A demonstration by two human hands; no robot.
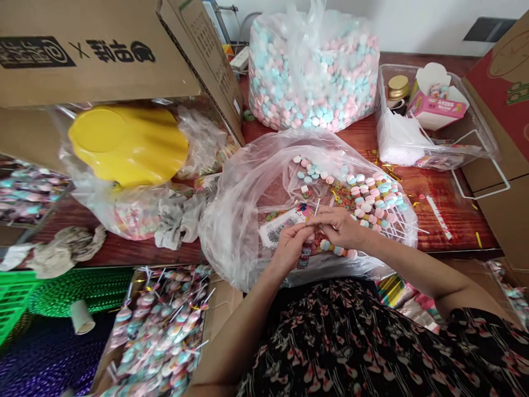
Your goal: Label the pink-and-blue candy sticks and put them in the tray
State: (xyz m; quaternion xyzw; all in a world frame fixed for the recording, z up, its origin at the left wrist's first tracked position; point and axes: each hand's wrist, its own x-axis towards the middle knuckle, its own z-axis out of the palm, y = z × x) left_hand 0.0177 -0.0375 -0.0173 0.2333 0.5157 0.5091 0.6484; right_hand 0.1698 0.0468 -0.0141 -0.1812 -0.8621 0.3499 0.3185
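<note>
My left hand (291,247) is closed in a pinch around the neck of a wrapped candy skewer (305,256), whose filled end hangs below my fingers. A thin white stick (317,206) points up just above the pinch. Fingertips of my right hand (339,226) meet those of my left, closed on something too small to make out. Behind my hands lies a printed card with a code (283,225). To the right, unwrapped skewers of pink, white and blue candies (374,198) lie in a heap. Loose candies (311,170) sit farther back, on a spread clear plastic bag (235,220).
A big clear bag of pastel candies (314,77) stands behind. At right is a clear plastic bin (438,151); at left, a yellow bowl (128,143) under a cardboard box (99,49). Wrapped skewers (165,331) fill a box below the table edge. Gold ties (390,171) lie scattered.
</note>
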